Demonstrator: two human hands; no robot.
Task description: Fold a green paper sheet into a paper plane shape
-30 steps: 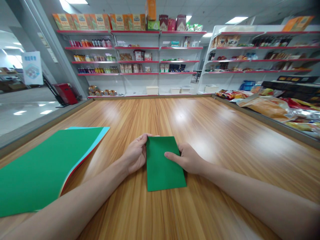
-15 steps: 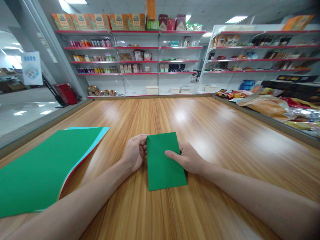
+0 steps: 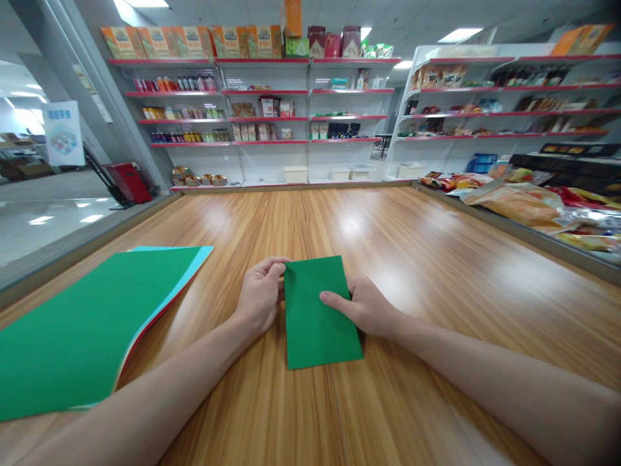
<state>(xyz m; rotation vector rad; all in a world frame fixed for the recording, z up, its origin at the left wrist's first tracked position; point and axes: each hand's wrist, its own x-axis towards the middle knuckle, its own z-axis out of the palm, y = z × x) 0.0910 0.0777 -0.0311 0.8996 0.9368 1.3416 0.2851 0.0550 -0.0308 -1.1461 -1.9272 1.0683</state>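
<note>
A small green rectangle of folded paper (image 3: pixel 313 330) is held just above the wooden table in front of me. My left hand (image 3: pixel 262 294) pinches its upper left corner between thumb and fingers. From the right side my right hand (image 3: pixel 366 304) grips it, thumb lying flat across the front and the other fingers hidden behind. To the left lies a stack of large coloured sheets (image 3: pixel 101 310), green on top, with light blue and red edges showing beneath. My left forearm passes close to the stack's lower right corner.
The wood-grain table (image 3: pixel 412 259) has a raised dark rim (image 3: pixel 301 186). Beyond its right rim lie several packaged snacks (image 3: pixel 519 204). Store shelves (image 3: pixel 262 92) with bottles and boxes stand behind. A red cart (image 3: pixel 129 181) is on the floor at left.
My left thumb and fingers have shifted slightly at the paper's upper left corner. The right hand and the green paper have hardly moved.
</note>
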